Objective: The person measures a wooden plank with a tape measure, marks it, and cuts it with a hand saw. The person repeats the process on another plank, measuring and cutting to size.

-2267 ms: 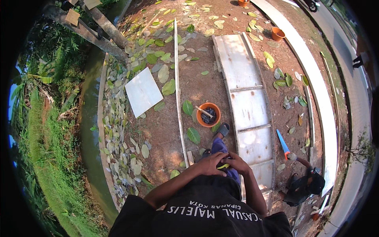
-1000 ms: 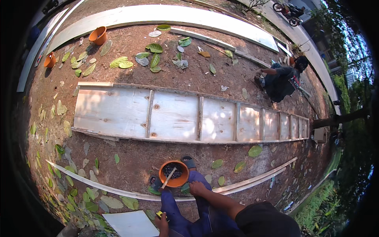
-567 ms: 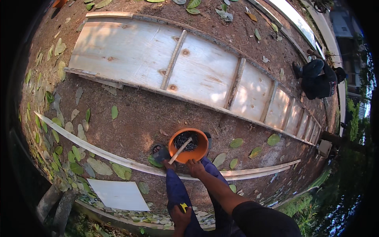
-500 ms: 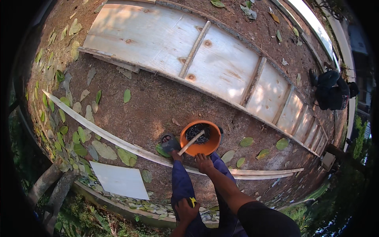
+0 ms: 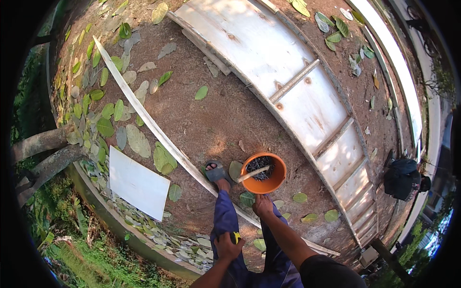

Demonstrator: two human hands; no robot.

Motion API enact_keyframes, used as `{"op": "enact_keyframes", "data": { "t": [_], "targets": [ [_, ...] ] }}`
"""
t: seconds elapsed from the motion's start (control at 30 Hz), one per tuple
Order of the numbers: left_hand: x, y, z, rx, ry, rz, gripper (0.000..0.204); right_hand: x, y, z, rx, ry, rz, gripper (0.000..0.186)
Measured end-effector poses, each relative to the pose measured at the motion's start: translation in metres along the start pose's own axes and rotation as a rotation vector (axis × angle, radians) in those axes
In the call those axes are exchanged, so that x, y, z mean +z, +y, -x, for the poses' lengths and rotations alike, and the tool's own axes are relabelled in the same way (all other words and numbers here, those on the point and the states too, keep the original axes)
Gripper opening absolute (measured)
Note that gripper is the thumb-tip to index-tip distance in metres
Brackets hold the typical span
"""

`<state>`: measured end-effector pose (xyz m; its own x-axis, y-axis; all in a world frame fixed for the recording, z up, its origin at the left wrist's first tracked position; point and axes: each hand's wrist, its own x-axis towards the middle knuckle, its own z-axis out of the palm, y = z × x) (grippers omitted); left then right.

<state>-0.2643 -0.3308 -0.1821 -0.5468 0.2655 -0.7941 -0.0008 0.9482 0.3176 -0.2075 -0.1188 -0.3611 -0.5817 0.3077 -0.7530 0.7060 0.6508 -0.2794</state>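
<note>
An orange bucket (image 5: 277, 184) stands on the ground just ahead of my feet, holding many dark nails (image 5: 259, 165). A pale wooden handle (image 5: 254, 173), like a hammer's, leans out over its left rim; its head is hidden among the nails. My right hand (image 5: 263, 206) has its fingers closed on the bucket's near rim. At my left knee, my left hand (image 5: 227, 246) is closed around a small yellow and black tape measure (image 5: 236, 237), mostly covered by the fingers. My sandalled left foot (image 5: 218, 173) is beside the bucket.
A long plywood panel with wooden cross battens (image 5: 307, 108) lies ahead and to the right. A thin timber strip (image 5: 149, 117) runs past my feet. A white board (image 5: 137, 182) lies at left amid fallen leaves. Another person (image 5: 402, 178) crouches at far right, beyond the panel.
My view has turned, so the panel and strip slant more steeply. The bucket and my right hand are farther from my left foot. My left hand keeps the tape measure at the knee.
</note>
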Motion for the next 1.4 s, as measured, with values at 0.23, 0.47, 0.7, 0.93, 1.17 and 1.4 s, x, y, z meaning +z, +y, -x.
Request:
{"op": "enact_keyframes", "data": {
  "t": [0.23,0.47,0.7,0.93,1.17,1.4],
  "targets": [
    [-0.041,0.008,-0.016,-0.088,-0.017,0.121,0.074,-0.078,0.02,-0.013,-0.065,0.026,0.006,0.032],
    [-0.068,0.008,-0.031,-0.099,0.003,0.261,0.073,-0.126,-0.12,-0.046,-0.048,-0.097,0.117,0.04],
    [-0.082,0.002,-0.035,-0.173,-0.02,0.409,0.07,-0.119,-0.267,-0.021,-0.315,-0.022,-0.146,0.042],
    [-0.073,-0.012,-0.037,-0.24,0.112,0.555,0.065,-0.09,-0.428,-0.072,-0.491,-0.199,-0.394,0.033],
    [-0.082,-0.014,-0.041,-0.257,0.12,0.632,0.063,0.034,-0.519,-0.213,-0.451,-0.279,-0.917,0.029],
    [-0.098,-0.013,-0.057,-0.296,0.192,0.823,0.057,0.043,-0.539,-0.204,-0.47,-0.311,-0.46,0.057]
  ]
}}
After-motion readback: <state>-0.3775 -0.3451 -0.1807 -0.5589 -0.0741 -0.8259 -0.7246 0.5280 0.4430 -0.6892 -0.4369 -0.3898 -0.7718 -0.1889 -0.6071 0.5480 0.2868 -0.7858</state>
